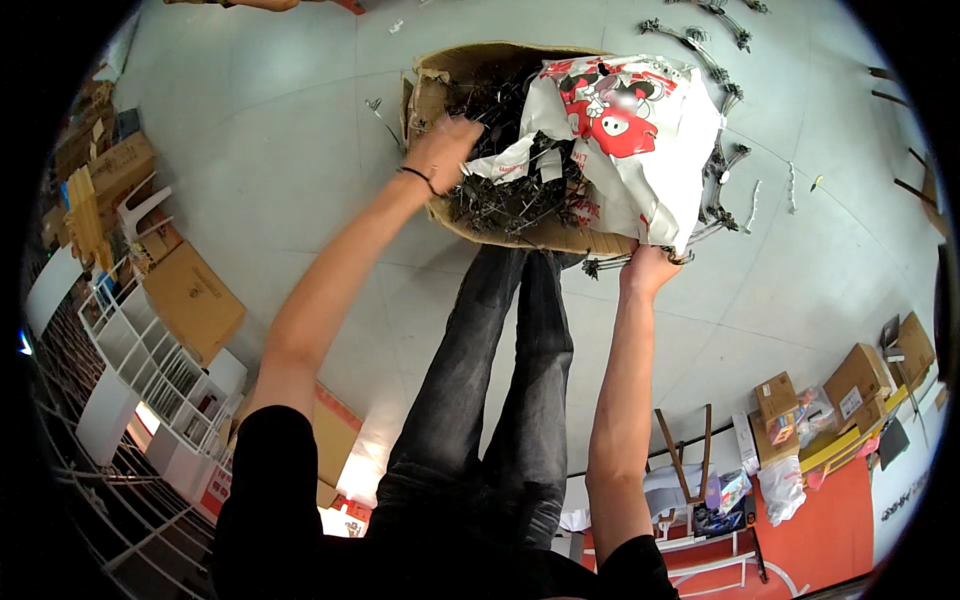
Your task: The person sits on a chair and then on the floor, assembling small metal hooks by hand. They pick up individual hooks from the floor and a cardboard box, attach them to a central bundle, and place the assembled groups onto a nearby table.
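A cardboard box, with its top open, sits on the floor in front of my legs, full of tangled dark wiry pieces. A crumpled white plastic bag with a red cartoon print covers its right half. My left hand is over the box's left side, close to the dark pieces and a torn white strip; motion blurs its fingers. At the box's near right corner, my right hand is closed around a thin bundle of dark wiry pieces, just below the bag.
More dark wiry bundles lie in a line on the grey floor right of the box. White scraps lie farther right. Cartons and a white rack stand left; boxes and a red mat are at the lower right.
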